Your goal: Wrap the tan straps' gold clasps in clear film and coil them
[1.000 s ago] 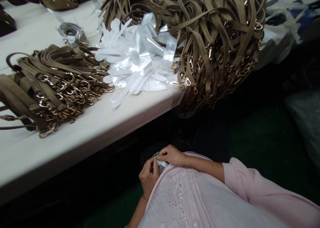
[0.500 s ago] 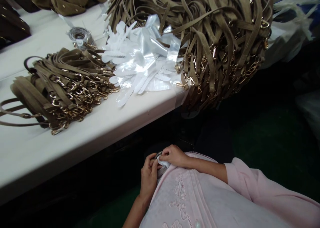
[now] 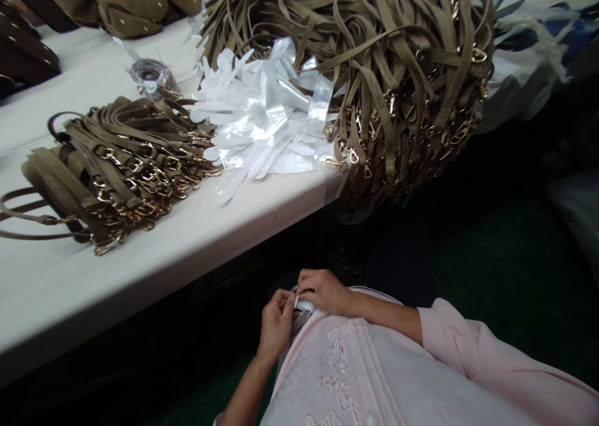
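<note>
Both hands meet low in front of my body, below the table edge. My left hand (image 3: 275, 323) and my right hand (image 3: 322, 290) are closed in a pinch on a small white scalloped plastic piece (image 3: 302, 305) wrapped round a strap end with a metal clasp, mostly hidden by the fingers. On the white table (image 3: 140, 251) lie a neat stack of olive straps with gold clasps (image 3: 116, 164) at left, a heap of white and clear plastic pieces (image 3: 262, 114) in the middle, and a big tangled pile of olive straps (image 3: 384, 70) hanging over the right edge.
A roll of clear tape (image 3: 150, 73) sits behind the stacked straps. Olive bags (image 3: 126, 2) and dark bags (image 3: 25, 45) lie at the table's far left. Plastic sheeting (image 3: 528, 70) lies at the right. Dark floor is below the table.
The view shifted slightly. My left hand's fingers moved a little on the piece; both hands stay in the same place.
</note>
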Demonstrator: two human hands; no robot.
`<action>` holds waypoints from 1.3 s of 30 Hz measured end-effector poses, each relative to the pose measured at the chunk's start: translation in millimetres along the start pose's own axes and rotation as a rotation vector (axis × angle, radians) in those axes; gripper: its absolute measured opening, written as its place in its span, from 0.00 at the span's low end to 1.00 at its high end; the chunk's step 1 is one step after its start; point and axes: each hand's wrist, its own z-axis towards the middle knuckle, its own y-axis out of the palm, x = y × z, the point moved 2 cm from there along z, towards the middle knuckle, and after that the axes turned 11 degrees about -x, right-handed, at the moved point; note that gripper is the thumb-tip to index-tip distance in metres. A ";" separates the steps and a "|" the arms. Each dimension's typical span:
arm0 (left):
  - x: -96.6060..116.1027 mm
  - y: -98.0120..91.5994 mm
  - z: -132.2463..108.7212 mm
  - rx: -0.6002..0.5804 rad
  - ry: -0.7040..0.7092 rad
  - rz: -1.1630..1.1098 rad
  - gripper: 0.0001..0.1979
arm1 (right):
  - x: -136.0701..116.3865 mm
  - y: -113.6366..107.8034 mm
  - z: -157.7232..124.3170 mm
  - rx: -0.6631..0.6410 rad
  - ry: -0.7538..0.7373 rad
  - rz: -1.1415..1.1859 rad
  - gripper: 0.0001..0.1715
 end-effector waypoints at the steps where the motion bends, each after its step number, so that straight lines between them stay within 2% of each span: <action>1: -0.3 0.6 -0.2 0.013 -0.001 0.000 0.18 | -0.4 -1.3 0.1 -0.022 -0.034 -0.016 0.08; 5: -2.0 4.6 0.6 0.065 -0.014 -0.025 0.18 | -2.3 -8.2 -1.0 -0.105 -0.170 -0.131 0.12; 10: -9.0 9.8 6.6 0.079 -0.046 -0.091 0.19 | -3.6 -10.5 -6.1 -0.217 -0.350 -0.518 0.17; 12: -10.6 10.1 9.0 0.071 -0.063 -0.129 0.20 | -1.3 -10.7 -7.0 -0.226 -0.351 -0.496 0.17; 16: -7.2 6.8 8.8 0.010 -0.105 -0.209 0.20 | 5.3 -11.8 -6.6 -0.168 -0.260 -0.277 0.12; 21: -3.7 1.5 4.2 -0.084 -0.174 -0.302 0.18 | 6.5 -11.3 -7.5 -0.159 -0.225 -0.258 0.08; 26: -6.8 0.1 5.9 -0.056 -0.192 -0.382 0.19 | -0.4 -9.1 -5.1 -0.175 -0.273 -0.310 0.09; 32: -8.0 1.6 9.7 -0.008 -0.230 -0.415 0.14 | -9.4 -0.9 1.5 -0.219 -0.366 -0.548 0.11; 39: -6.2 7.6 14.5 0.066 -0.196 -0.440 0.10 | -11.9 -5.3 3.1 -0.260 -0.417 -0.483 0.13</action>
